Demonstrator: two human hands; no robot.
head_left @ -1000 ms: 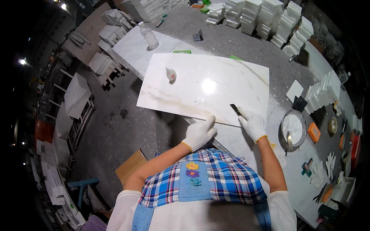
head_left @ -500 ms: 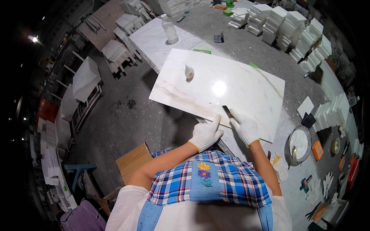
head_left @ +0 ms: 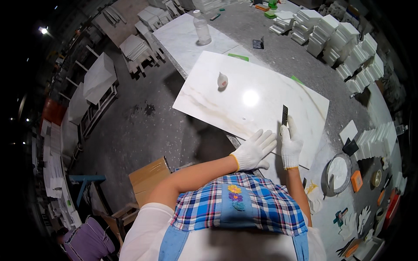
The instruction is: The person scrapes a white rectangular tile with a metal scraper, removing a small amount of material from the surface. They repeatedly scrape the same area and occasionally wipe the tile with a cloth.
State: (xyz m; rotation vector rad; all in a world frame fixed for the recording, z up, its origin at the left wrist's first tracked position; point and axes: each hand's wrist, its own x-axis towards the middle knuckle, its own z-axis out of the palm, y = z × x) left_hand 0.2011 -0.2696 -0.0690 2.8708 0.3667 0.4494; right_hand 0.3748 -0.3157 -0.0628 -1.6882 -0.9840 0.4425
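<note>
Left hand (head_left: 255,150) is lying open over the white slab (head_left: 254,111), which is stretching ahead, far left to near right; right hand (head_left: 291,145), nearer its right end, is gripping a slim dark tool (head_left: 284,115).

The white rectangular slab with tan veins (head_left: 274,104) looks like polished stone, smooth and glossy, with a bright glare; the left hand (head_left: 256,150) and the right hand (head_left: 291,147) are gloved in matt white knitted cloth; the thin dark strip-like blade (head_left: 284,115) in the right hand is of unclear material; the small white drop-shaped bottle (head_left: 222,81) looks like plastic, the tall clear bottle (head_left: 202,31) like shiny see-through plastic; the grey worktop (head_left: 244,28) is matt and rough-looking; the blue plaid bib (head_left: 200,202) is woven cloth; the brown box (head_left: 150,177) is cardboard.
</note>
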